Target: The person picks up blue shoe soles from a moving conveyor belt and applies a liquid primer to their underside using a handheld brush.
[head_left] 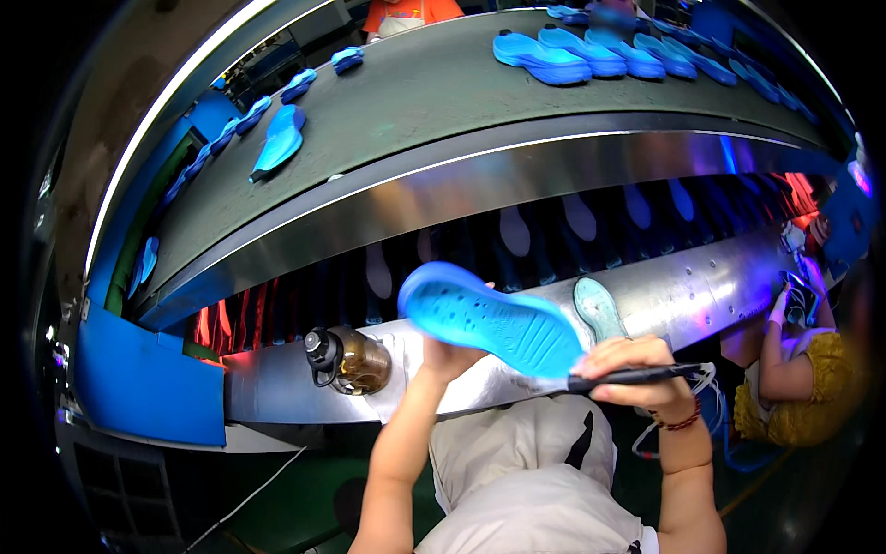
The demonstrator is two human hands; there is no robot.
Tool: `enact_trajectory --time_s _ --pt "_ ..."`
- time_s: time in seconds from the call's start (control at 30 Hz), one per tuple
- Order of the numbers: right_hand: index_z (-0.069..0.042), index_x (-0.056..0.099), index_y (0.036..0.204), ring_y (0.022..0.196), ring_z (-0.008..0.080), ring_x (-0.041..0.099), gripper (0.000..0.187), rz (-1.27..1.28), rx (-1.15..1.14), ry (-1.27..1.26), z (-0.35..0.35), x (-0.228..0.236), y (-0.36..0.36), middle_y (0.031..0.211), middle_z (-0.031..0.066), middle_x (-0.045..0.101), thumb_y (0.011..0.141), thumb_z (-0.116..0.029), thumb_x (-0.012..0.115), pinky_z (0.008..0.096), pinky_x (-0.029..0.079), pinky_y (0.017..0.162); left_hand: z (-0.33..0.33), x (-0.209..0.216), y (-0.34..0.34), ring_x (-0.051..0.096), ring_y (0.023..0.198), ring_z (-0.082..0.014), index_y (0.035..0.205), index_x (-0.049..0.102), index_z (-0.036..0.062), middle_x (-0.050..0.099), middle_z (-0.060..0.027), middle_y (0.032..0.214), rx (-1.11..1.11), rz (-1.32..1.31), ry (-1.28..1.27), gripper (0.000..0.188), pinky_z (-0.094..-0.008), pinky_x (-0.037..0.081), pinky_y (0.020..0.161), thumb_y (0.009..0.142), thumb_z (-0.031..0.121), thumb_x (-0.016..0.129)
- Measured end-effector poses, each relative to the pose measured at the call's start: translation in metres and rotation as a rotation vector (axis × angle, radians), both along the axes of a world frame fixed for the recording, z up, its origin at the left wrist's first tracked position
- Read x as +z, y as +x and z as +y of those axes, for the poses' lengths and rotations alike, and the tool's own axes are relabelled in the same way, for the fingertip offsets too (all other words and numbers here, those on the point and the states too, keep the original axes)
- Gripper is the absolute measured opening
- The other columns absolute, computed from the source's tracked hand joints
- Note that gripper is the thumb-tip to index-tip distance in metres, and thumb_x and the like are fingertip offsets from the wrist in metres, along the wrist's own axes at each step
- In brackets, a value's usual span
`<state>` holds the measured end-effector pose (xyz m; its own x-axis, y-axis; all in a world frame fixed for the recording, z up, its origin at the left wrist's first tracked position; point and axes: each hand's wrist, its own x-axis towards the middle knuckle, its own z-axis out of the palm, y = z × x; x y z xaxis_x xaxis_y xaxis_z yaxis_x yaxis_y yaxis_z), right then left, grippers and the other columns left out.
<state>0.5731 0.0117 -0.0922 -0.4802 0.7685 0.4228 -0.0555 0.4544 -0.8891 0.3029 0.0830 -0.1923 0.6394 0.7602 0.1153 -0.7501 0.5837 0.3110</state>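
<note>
A bright blue shoe sole [494, 319] is held up, tilted, over the metal ledge. It has small holes at one end and ridges toward the other. My left hand [449, 358] grips it from below and behind; the sole hides part of the fingers. Wrapped round a slim black-handled tool [637, 375], my right hand [637, 365] brings its tip to the sole's right end. Whether the tip touches, and what kind of tool it is, I cannot make out. A pale green sole [598, 307] lies on the ledge just beyond my right hand.
A brown bottle [355, 362] with a black lid stands on the metal ledge [688, 291] at left. Beyond, a dark conveyor belt [397, 111] carries several blue soles [540, 60]. More soles show in the dark slot below. Another person [794, 379] is at right, one more at the far side.
</note>
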Motion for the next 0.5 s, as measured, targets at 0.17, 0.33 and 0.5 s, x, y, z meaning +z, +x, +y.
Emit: enact_trajectory --time_s 0.17,0.33,0.5 --pt "0.003 0.066 0.089 0.081 0.0143 0.061 0.017 0.018 -0.265 -0.305 0.03 -0.066 -0.024 0.086 0.0117 0.066 0.072 -0.002 0.067 0.0254 0.049 0.074 -0.014 -0.03 0.046 0.032 0.125 -0.0323 0.137 0.024 0.0063 0.032 -0.0135 0.137 0.061 0.236 -0.101 0.091 -0.0466 0.023 0.104 0.078 0.074 0.014" --pt "0.003 0.065 0.087 0.075 0.0093 0.06 0.013 0.101 -0.333 -0.386 0.04 -0.064 -0.029 0.082 0.0085 0.066 0.075 -0.003 0.066 0.02 0.048 0.067 -0.017 -0.031 0.053 0.035 0.124 -0.0327 0.137 0.023 0.0061 0.033 -0.0159 0.136 0.053 0.197 -0.093 0.08 -0.0474 0.027 0.102 0.084 0.066 0.012" --pt "-0.003 0.061 0.078 0.076 0.0233 0.061 0.012 -0.29 -0.336 0.472 0.02 -0.063 -0.048 0.079 0.0091 0.063 0.067 -0.004 0.067 0.0314 0.048 0.067 -0.017 -0.02 0.056 0.037 0.121 -0.0316 0.134 0.027 0.0046 0.038 -0.0162 0.132 0.204 0.242 -0.05 0.075 -0.0457 0.029 0.102 0.087 0.062 0.014"
